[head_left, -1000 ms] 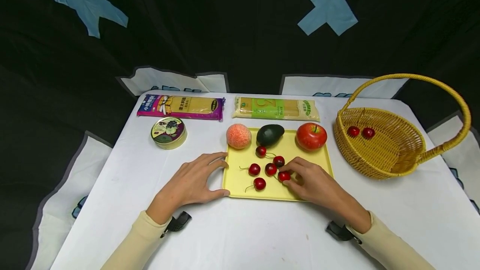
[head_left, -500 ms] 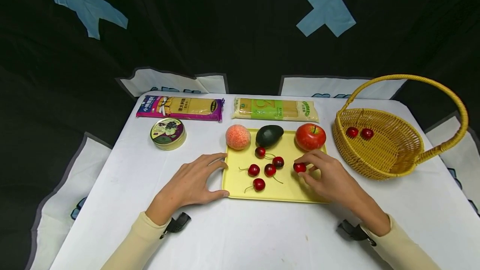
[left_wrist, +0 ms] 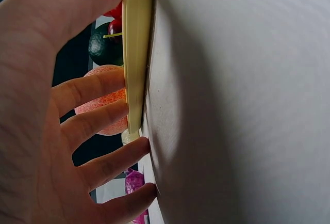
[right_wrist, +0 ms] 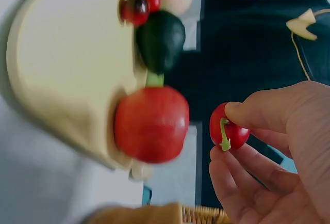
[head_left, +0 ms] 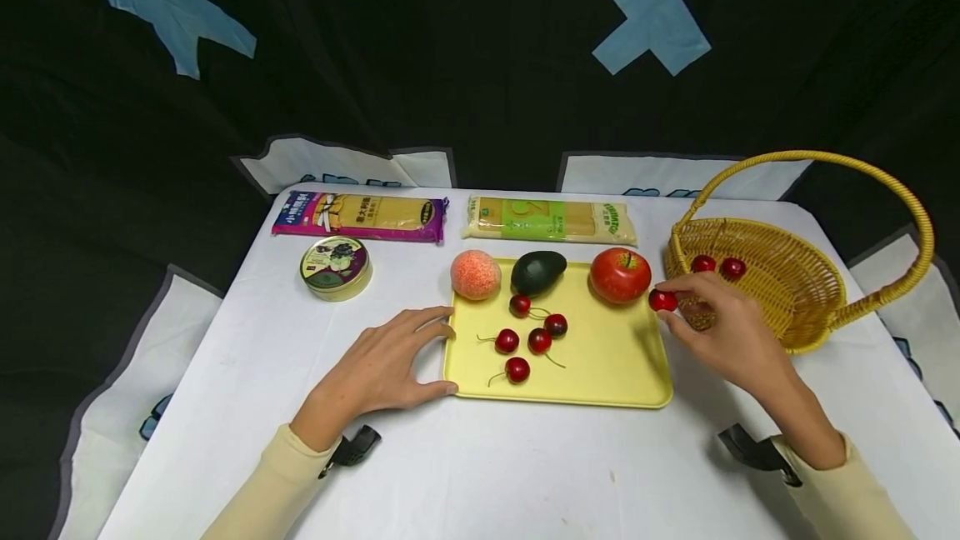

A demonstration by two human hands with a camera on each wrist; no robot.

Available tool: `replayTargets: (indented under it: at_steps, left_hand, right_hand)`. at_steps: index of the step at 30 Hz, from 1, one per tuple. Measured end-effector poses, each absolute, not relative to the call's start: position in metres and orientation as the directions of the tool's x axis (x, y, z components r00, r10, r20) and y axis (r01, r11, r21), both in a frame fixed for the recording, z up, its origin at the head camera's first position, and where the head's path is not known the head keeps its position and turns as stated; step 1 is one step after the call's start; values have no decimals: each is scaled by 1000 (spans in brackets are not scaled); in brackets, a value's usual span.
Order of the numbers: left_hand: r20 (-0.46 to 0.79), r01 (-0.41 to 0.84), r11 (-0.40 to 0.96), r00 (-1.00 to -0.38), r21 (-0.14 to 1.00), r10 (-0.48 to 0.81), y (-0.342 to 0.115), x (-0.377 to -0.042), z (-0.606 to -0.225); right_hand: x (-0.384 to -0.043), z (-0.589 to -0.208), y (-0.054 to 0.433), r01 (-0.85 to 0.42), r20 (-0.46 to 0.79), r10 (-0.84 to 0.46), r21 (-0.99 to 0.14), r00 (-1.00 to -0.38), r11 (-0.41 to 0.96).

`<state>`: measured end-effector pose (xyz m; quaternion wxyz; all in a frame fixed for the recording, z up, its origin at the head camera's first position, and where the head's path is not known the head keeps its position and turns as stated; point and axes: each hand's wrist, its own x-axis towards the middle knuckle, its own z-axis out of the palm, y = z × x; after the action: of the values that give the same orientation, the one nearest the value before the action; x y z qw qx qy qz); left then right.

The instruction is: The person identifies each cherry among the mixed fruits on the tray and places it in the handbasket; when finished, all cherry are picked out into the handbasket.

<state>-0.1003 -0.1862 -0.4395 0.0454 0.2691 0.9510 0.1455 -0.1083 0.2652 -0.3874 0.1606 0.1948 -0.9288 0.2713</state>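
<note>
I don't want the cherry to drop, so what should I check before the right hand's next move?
1. Cherry pinched by the right hand: ok.
2. Left hand touching the tray: ok, at its left edge.
3. Room in the basket: ok, beside the two cherries there.
4. Cherry over the basket: not ok, it's between the apple and basket.
5. Right hand high enough to miss the basket's rim: cannot tell.
</note>
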Motion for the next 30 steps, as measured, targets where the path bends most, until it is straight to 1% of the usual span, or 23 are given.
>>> replayTargets:
  at_steps: [2,9,11,17,26,30]
  left_hand:
    - [-7,499,812,-851,302,526,-186,-101,-439]
    - [-7,500,812,-850,300,526,-186,-101,-440]
    - [-10,498,814,-851,300,525,-186,-101,-440]
    - [-12,495,815,-853,300,522,-187,-101,-440]
    - [-8,500,813,-850,300,526,-187,-102,-440]
    - [-7,504,810,-848,301,530,-187,-101,-441]
  right_hand:
    - [-110,-385,273,-425,411,-243,-442,-879,790]
    - [-123,-388,303,-388,462,-161,-451,-872,804]
    - [-126,-390,311,-357,454,-134,-452,-881,817]
    - [-135,-400,333,-264,375,-77,-478,-924,838]
    - [-147,-412,364,-167,273,-37,-471,-961,866]
    - [-153,-414,373,-123,208,-20,-497,-978,859]
